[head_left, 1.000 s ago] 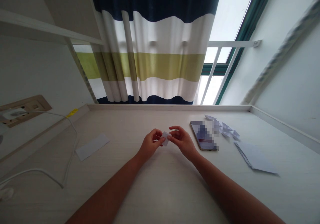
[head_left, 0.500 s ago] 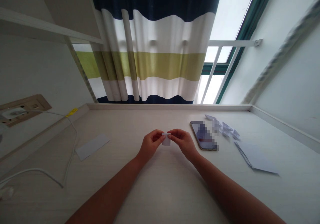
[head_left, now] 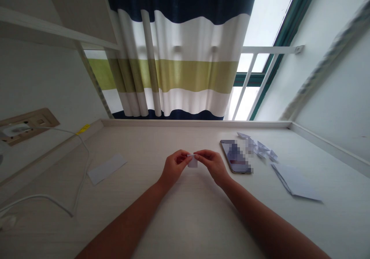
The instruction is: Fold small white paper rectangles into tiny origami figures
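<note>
The person's left hand (head_left: 175, 166) and right hand (head_left: 211, 163) are both pinching a small folded paper (head_left: 192, 163) above the desk (head_left: 185, 220). A smartphone (head_left: 230, 159) is lying near the right hand; folded paper pieces (head_left: 262, 149) and a paper stack (head_left: 297, 182) are resting beyond it, while a paper strip (head_left: 106, 169) is lying left.

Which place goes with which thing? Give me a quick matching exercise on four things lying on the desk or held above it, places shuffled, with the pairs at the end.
Things
1. small paper piece
2. phone
3. paper stack
4. paper strip

Places
A. farthest right of the four
B. beside the white cable, left of the left hand
C. pinched in the fingertips of both hands
D. between the right hand and the folded paper pieces

Pairs: 1-C, 2-D, 3-A, 4-B
</note>
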`<state>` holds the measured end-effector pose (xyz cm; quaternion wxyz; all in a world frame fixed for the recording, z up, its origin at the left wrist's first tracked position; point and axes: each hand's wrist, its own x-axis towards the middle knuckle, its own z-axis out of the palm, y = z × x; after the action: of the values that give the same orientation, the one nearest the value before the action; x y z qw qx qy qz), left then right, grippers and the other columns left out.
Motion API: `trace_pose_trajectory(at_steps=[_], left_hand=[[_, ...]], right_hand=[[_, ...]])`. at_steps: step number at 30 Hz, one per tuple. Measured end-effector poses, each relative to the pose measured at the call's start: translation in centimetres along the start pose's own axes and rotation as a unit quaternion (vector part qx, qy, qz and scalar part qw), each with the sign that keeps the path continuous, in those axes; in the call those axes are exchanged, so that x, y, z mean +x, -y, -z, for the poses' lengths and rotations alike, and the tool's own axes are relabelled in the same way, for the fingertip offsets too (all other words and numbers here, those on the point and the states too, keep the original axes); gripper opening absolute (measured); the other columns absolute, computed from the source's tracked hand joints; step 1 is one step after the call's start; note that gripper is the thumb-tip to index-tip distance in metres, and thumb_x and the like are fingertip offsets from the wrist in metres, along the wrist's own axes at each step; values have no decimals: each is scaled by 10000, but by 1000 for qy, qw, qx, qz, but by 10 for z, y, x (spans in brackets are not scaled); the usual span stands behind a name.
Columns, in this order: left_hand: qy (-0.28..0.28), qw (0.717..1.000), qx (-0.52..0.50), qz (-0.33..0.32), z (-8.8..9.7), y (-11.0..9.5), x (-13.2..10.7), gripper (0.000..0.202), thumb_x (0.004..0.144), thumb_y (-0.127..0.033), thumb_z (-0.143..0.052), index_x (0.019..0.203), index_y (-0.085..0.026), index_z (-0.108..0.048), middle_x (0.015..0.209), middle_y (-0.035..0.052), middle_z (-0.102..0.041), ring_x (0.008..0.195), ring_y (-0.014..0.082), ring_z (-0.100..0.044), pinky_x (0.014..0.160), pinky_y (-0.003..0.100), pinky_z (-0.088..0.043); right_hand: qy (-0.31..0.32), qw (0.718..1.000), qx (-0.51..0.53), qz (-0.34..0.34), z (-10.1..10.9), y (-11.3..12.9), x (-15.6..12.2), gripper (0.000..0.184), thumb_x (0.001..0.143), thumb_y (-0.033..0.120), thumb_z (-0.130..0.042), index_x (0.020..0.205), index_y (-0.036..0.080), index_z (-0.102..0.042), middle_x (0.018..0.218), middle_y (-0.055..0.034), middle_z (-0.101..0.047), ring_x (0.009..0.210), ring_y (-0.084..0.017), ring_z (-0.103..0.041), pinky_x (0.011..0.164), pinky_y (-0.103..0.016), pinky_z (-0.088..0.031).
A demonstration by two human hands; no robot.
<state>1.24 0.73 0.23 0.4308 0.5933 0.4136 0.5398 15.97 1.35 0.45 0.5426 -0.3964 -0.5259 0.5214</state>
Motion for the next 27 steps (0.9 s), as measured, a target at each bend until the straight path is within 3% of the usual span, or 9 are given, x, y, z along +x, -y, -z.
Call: trace_pose_trajectory(at_steps=[14,27], left_hand=[[0,1000,-4,0,0,3,0,170,647,-311,-646,693,-149,-622,668,13,-626,635,130,-578,612,233,-466],[-13,994,-78,76,-2,-2,1,160,598,-286,-676,586,-132,-633,590,-6,-611,614,129,-570,669,287,-502]], right_hand=[[3,1000,0,0,0,0,0,131,579,288,-712,656,186,-679,677,-17,-660,669,-150,-564,680,-292,-421],[11,1000,-7,7,-3,3,-1,142,615,300,-673,643,167,-632,626,6,-586,610,-121,-495,612,-263,-380]])
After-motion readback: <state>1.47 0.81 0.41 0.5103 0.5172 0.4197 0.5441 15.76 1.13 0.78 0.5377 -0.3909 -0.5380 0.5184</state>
